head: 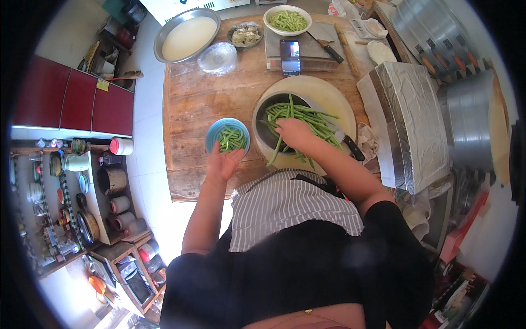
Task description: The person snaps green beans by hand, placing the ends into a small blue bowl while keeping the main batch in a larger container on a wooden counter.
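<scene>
My left hand (224, 163) is at the near rim of a blue bowl (210, 128), palm turned up and fingers apart, with nothing in it. Short cut pieces of green bean (232, 139) lie in that bowl. To its right, a metal pot (263, 105) stands on a round cutting board (337, 92). Long whole green beans (302, 112) fill the pot's opening and reach past its right rim. My right hand (296, 133) is over the pot with fingers curled on some beans; its fingertips are partly hidden. A black-handled knife (353, 148) lies on the board, its blade partly under beans.
Along the wooden table's (189, 107) far side are a basin of pale liquid (189, 39), a plastic-wrapped bowl (218, 58), a white bowl of shredded vegetable (287, 21) and a propped phone (290, 57). A second knife (331, 53) lies behind. A foil-covered box (411, 123) stands right, beside a crumpled cloth (367, 140).
</scene>
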`<state>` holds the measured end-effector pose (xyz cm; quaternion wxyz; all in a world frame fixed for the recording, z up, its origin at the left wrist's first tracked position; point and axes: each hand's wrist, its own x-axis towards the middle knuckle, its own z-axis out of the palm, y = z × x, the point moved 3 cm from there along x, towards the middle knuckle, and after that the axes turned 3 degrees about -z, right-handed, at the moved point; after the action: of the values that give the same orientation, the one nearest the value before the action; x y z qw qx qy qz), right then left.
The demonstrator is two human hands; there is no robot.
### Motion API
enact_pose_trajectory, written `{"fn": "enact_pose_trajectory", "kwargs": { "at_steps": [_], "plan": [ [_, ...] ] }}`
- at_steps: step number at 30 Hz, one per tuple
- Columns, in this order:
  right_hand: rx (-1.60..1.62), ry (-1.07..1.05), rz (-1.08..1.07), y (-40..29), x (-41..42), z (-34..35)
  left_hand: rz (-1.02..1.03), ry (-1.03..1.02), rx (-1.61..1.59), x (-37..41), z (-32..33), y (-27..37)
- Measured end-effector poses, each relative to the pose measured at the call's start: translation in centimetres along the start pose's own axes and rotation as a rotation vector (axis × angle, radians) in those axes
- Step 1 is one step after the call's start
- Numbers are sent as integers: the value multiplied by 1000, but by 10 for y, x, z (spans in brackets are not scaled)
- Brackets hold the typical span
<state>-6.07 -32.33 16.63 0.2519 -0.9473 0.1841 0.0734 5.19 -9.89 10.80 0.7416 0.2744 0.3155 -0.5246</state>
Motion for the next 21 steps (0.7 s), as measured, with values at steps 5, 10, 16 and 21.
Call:
{"fn": "enact_pose_trajectory", "kwargs": {
  "at_steps": [5, 10, 16, 21],
  "plan": [
    [220, 86, -68, 2, 6, 4, 236, -19, 636, -15, 8, -26],
    [807, 227, 26, -20, -25, -30, 237, -237, 1138, -55, 70, -58],
    [1162, 314, 34, -29, -42, -37, 224, -250, 1399, -63, 87, -69],
    [1363, 417, 92, -28, -52, -45, 343, -210, 1373, -49, 74, -66]
  ]
}}
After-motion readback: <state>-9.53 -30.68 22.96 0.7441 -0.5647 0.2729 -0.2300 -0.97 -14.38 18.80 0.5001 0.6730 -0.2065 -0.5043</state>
